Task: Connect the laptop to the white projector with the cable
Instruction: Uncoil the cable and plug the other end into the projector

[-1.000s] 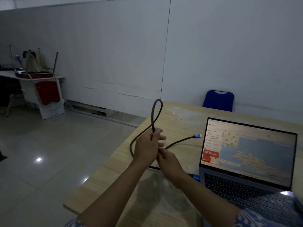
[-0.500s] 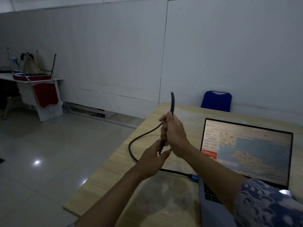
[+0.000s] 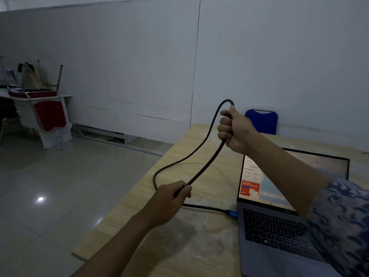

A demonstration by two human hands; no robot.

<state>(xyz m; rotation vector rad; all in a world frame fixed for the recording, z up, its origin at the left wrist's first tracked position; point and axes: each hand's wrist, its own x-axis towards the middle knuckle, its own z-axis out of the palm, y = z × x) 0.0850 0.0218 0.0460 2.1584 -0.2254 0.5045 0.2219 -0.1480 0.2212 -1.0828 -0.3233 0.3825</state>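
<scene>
Dim white wall panels (image 3: 139,66) close off the back of the room, grey floor tiles (image 3: 60,186) run along the left, and a pale wood-grain counter (image 3: 129,212) fills the lower middle. On that counter sits the open laptop (image 3: 279,232), screen lit with a map and an orange panel. The black cable (image 3: 201,144) is plugged by its blue connector (image 3: 231,213) into the laptop's left edge, and from there it runs left along the counter, curls up in a wide loop, and climbs to the right hand (image 3: 235,130). That right hand is raised above the counter's far part, grip closed in a fist around the cable, a short arch of cord poking out over the top of the fist. From the fist's underside the cable drops diagonally, straight and taut, to the left hand (image 3: 169,198), whose grip is pinched shut on the cord between thumb and fingers, low over the counter. A patterned blue sleeve (image 3: 339,220) covers the right upper arm. Behind the counter stands a blue chair (image 3: 261,120); far left, a red chair (image 3: 48,112) lies upturned on a white table (image 3: 12,95). No projector in view.
</scene>
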